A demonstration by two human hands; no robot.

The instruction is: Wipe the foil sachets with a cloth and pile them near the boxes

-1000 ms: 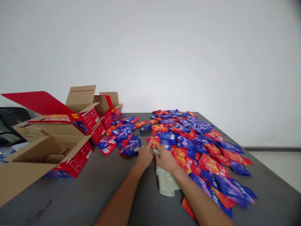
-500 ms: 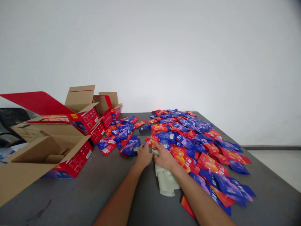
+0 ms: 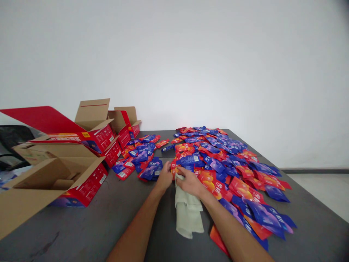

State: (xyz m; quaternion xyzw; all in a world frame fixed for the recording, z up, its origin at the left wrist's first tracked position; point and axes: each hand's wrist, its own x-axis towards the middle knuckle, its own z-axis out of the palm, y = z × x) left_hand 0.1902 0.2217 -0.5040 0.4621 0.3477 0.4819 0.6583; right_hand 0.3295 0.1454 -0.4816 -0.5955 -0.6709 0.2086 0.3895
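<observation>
1. Here's the dark table, a broad stage, with bare surface between the forearms: a good strip to work over, so the elbows needn't sweep anything aside.
2. Down the right side runs the big spread of pouches, red and blue, overlapping; the right forearm passes close above its near end, so that wrist is best kept raised.
3. Over on the left, the nearest box, flaps spread, stands well apart from both hands and asks nothing of them.
4. Between box and hands, the smaller heap of pouches, its near edge just beside the left hand; a steady left elbow should spare it a nudge.
5. Now the pale cloth, bunched at the top under the right hand, its tail hanging toward the near side; gathering that tail would likely stop it dragging.
6. The right hand has its fingers closed around the cloth's top, while the left hand shows a narrow pinch, tips partly hidden.
7. And centre stage, the red pouch, between the two hands, its left edge apparently in the left fingers: hold it by the margin, keep it taut, and press the cloth lightly and flat so the film doesn't crumple.
</observation>
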